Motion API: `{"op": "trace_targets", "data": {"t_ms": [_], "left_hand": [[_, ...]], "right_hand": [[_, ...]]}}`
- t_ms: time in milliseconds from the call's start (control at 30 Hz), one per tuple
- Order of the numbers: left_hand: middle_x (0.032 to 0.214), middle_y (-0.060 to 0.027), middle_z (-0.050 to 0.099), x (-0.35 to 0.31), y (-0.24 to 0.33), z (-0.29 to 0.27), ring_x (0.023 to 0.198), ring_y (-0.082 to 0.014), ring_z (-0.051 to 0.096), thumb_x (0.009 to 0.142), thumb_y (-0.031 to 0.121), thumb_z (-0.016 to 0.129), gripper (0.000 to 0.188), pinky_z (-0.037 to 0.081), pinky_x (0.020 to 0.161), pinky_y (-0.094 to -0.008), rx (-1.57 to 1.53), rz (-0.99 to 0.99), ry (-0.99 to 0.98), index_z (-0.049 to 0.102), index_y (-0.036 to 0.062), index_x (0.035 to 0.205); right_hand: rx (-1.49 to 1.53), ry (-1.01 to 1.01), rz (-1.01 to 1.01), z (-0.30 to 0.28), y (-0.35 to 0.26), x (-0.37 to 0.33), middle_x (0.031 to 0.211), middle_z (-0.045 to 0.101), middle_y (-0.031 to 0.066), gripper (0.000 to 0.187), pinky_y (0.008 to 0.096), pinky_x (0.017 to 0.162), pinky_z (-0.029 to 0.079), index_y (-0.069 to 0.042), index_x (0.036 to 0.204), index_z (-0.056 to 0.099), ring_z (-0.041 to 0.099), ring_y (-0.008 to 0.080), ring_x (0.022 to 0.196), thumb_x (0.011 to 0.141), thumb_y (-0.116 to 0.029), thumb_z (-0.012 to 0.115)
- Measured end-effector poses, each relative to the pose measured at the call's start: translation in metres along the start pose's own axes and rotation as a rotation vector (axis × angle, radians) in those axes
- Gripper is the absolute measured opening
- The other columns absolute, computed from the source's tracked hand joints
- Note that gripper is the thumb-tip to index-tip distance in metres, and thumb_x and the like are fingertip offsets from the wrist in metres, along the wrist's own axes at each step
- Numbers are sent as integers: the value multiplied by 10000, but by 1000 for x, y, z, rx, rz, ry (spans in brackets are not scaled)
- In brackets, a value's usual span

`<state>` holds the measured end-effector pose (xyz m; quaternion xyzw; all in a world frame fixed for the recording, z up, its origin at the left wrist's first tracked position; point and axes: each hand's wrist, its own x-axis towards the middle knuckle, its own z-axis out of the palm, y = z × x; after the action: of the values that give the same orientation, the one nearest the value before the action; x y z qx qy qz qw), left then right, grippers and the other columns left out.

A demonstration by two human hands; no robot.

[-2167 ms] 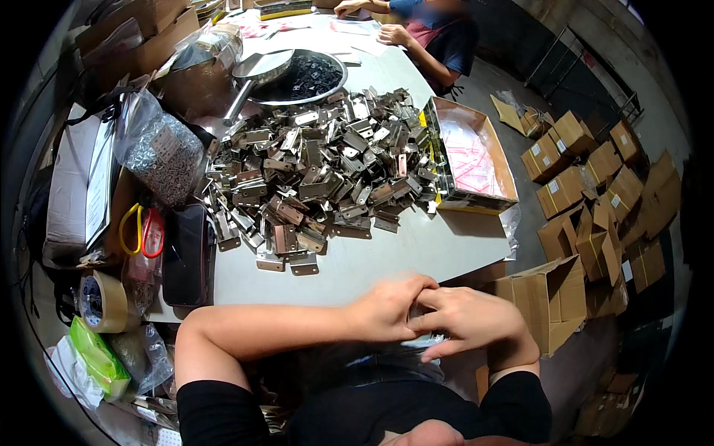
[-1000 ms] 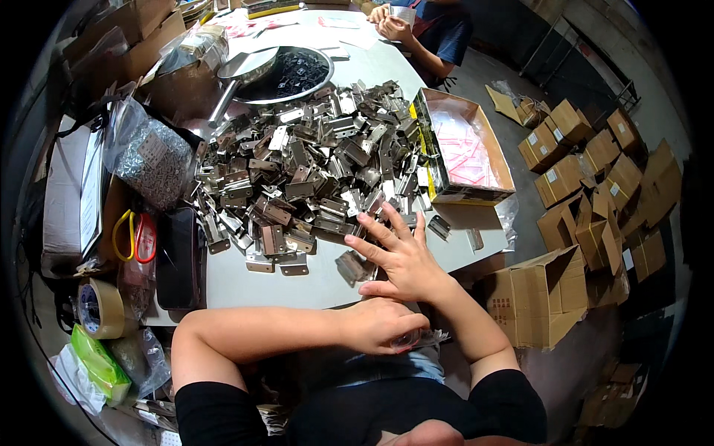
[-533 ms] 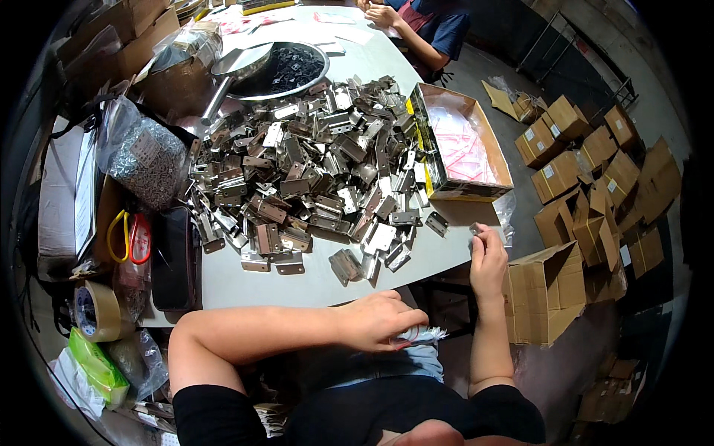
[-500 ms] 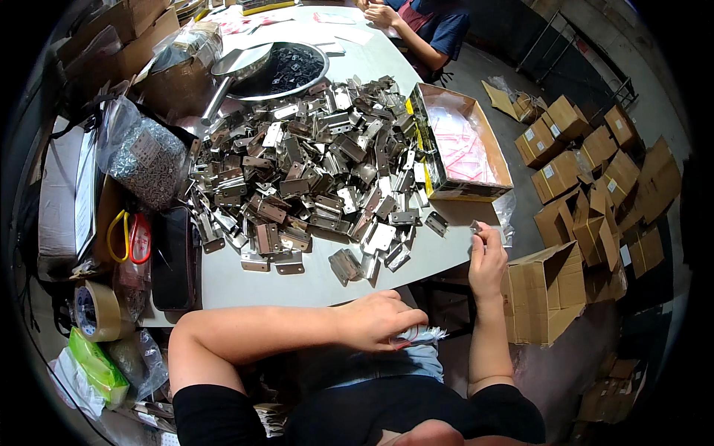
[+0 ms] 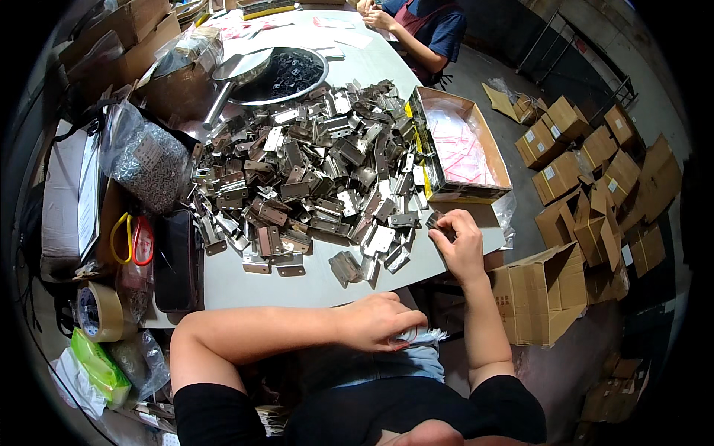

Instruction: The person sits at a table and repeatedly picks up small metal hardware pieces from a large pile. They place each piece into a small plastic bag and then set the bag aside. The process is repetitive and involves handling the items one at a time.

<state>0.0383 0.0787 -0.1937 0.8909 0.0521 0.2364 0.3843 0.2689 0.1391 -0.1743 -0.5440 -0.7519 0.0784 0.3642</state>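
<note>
On the table lies a large heap of small bent metal brackets (image 5: 297, 186) with holes in them. My right hand (image 5: 460, 241) is at the table's right side, thumb and fingers pinched on a metal bracket (image 5: 433, 220) at the heap's edge. Whether a second small piece is still within those fingers is hidden. My left hand (image 5: 381, 321) rests low over my lap with curled fingers, beside whitish frayed material (image 5: 425, 337). A thin red edge shows under its fingers, but what they hold cannot be made out.
An open cardboard box (image 5: 500, 160) with clear, red-edged bags stands right of the heap. Behind is a metal bowl (image 5: 316, 78) of dark parts with a scoop (image 5: 242, 67). At left are bagged screws (image 5: 152, 167), scissors (image 5: 141, 241) and tape (image 5: 100, 311). A co-worker (image 5: 424, 37) sits at far right.
My right hand has moved left and slightly forward, from beside the table edge onto the bracket lying apart from the heap. My left hand has stayed in place.
</note>
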Motion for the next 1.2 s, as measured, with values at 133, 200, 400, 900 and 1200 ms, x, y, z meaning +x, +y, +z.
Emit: {"op": "trace_targets", "data": {"t_ms": [133, 200, 400, 900, 1200], "left_hand": [[867, -75, 658, 0, 2, -2, 826, -291, 626, 838, 231, 705, 438, 472, 814, -392, 0, -8, 0, 528, 55, 1197], [871, -70, 660, 0, 2, -2, 825, -283, 628, 841, 235, 703, 430, 471, 815, -391, -21, -22, 1, 530, 58, 1192], [859, -56, 660, 1, 2, -2, 803, -272, 626, 848, 248, 706, 400, 485, 769, -388, -81, -93, 38, 547, 70, 1168], [832, -70, 644, 3, 1, -5, 785, -288, 618, 851, 263, 714, 403, 483, 724, -387, -183, -132, 48, 548, 60, 1157], [806, -116, 644, 3, 3, -5, 784, -353, 613, 809, 213, 725, 442, 479, 708, -457, -211, -123, 69, 521, 75, 1176]], "right_hand": [[-7, -20, -65, -2, -2, -1, 923, 615, 140, 184, 368, 709, 512, 3, 873, 644, 622, 299, 815, 732, -33, 757], [-3, 24, -121, -4, -7, -6, 933, 613, 136, 170, 359, 703, 516, 2, 866, 645, 624, 288, 810, 738, -29, 753], [91, 123, -45, -6, -12, -19, 1022, 591, 135, 258, 320, 694, 529, -7, 912, 644, 625, 252, 812, 712, -60, 799], [68, 83, 55, -11, -34, -27, 976, 581, 139, 202, 327, 709, 528, 17, 897, 605, 626, 256, 809, 752, -3, 743], [-143, 11, 50, 3, -41, -35, 905, 600, 146, 245, 424, 763, 480, -5, 879, 619, 594, 340, 801, 735, -118, 782]]}}
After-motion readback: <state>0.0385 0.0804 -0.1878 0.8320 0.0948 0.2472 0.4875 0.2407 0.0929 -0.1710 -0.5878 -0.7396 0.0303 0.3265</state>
